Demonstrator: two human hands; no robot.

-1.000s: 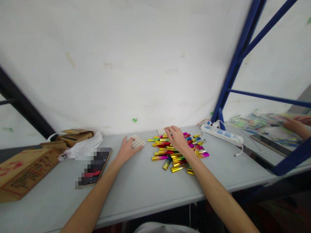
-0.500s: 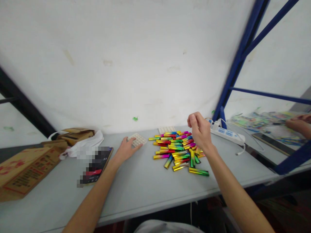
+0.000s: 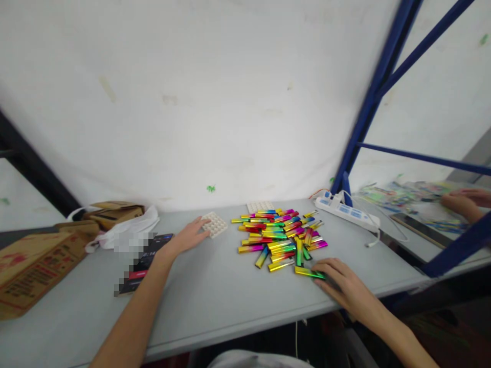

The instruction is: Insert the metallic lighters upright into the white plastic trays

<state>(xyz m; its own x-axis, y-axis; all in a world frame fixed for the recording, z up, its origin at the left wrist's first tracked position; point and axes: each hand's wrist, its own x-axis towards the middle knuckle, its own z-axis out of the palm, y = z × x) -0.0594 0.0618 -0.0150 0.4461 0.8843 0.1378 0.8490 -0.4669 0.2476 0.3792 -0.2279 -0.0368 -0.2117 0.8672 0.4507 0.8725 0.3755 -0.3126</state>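
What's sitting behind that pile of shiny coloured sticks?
Behind the pile of sticks lies a small white dimpled tray against the white wall; its near edge is hidden by the sticks.

Two bare forearms showing no sleeves, left hand (image 3: 186, 237) and right hand (image 3: 347, 288) wearing no gloves, rings or watch

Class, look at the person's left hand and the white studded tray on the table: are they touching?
Touching. The head view shows the left hand lying flat on the table, its fingertips resting on the near edge of the white studded tray, with no gap between them.
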